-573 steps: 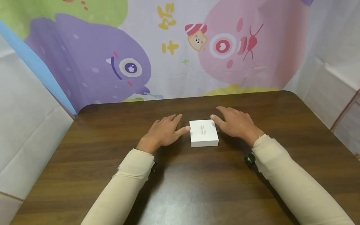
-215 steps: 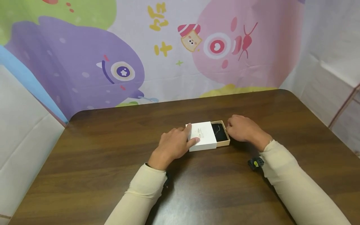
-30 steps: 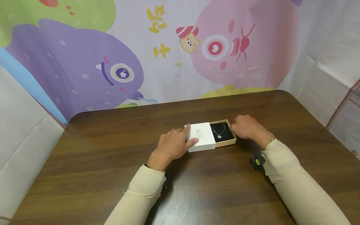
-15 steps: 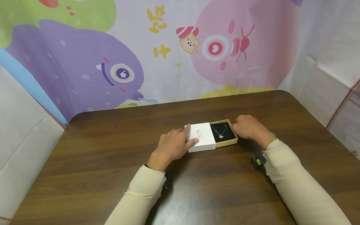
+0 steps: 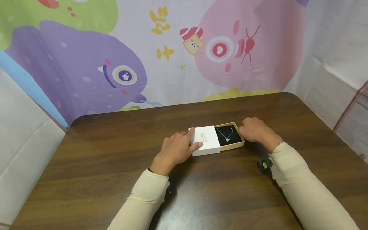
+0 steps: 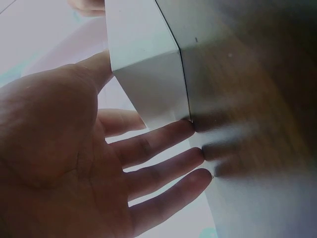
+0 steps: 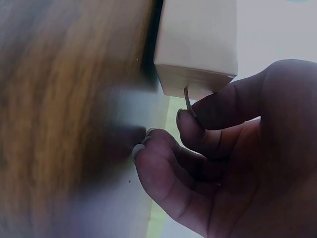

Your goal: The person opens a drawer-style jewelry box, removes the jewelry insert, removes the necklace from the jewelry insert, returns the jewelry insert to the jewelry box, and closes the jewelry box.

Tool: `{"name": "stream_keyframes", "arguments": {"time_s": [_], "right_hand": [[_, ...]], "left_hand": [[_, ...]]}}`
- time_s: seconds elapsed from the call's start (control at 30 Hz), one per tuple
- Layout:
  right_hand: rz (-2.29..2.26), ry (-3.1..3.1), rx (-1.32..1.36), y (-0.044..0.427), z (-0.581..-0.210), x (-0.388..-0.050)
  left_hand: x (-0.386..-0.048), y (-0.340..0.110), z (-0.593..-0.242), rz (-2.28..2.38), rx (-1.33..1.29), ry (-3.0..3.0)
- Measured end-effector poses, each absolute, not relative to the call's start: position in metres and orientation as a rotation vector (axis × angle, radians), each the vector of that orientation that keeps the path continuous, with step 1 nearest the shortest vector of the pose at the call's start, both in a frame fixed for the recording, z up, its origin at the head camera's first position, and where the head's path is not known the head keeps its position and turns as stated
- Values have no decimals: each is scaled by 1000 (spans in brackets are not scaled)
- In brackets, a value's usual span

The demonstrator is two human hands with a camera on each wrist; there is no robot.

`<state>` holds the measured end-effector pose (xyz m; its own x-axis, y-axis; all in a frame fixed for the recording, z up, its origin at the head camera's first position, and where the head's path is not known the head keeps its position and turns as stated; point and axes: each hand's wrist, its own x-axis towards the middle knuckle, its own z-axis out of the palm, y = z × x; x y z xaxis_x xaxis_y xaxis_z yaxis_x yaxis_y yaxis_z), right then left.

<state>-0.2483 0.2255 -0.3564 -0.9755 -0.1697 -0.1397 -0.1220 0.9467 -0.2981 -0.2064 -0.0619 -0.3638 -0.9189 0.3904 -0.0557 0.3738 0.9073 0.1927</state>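
A white cardboard sleeve with small printed lettering lies on the table. Out of its right end projects a tan drawer, more than half its black pad showing. On that pad lies a silver necklace with a small pendant. My left hand rests at the sleeve's left end, thumb and forefinger on its top; in the left wrist view the other fingers stretch straight down to the table. My right hand pinches a thin ribbon pull tab on the drawer's end between thumb and forefinger.
Brown wood-grain table under everything, its rounded far corners near the cloth. A cartoon-printed curtain hangs behind the far edge. White wall panels stand at both sides.
Over the last second the drawer slides slightly farther right with my right hand, exposing more black pad. The sleeve and left hand stay put. Earliest, the box was closed, with both hands beside it.
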Motion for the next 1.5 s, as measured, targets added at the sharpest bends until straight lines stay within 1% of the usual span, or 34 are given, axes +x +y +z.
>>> {"name": "stream_keyframes", "arguments": {"time_s": [1.5], "right_hand": [[-453,2911,-181,235,-357,-248]], "left_hand": [[-206,-62,-365,273,604,2990]]}}
